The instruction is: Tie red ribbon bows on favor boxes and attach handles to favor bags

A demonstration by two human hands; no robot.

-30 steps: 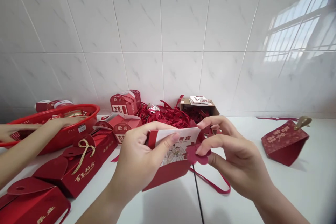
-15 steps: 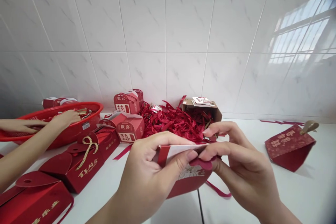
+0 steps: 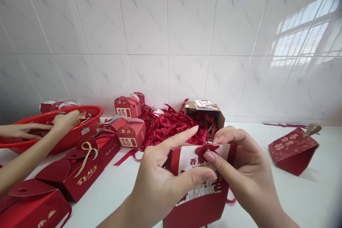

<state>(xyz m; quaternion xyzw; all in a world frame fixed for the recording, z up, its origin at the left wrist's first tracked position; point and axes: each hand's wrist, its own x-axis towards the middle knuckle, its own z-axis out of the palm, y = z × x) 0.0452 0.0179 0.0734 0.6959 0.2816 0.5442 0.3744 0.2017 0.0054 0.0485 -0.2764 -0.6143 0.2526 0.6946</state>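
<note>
A red gift box [image 3: 197,210] with a white printed panel on its front stands upright between my hands. My left hand [image 3: 156,176] holds its left side, the thumb across the printed front and the index finger stretched out above the top edge. With thumb and fingers, my right hand [image 3: 247,180] pinches a dark red flower-shaped piece [image 3: 201,152] with a small gold centre at the box's top edge. Part of a red ribbon [image 3: 231,200] shows to the right behind the box. Most of my left hand's other fingers are hidden behind the box.
On the left, a co-worker's hands [image 3: 65,121] are in a red basket [image 3: 91,123]. Nearby stand several red boxes [image 3: 88,176]. Red ribbons [image 3: 171,126] spill from a cardboard box [image 3: 221,118] by the tiled wall. A red pouch-shaped box [image 3: 294,151] lies at right.
The box has tilted up, so its printed front now faces me. My right fingers have shifted onto the flower-shaped piece, and my left index finger has lifted and straightened.
</note>
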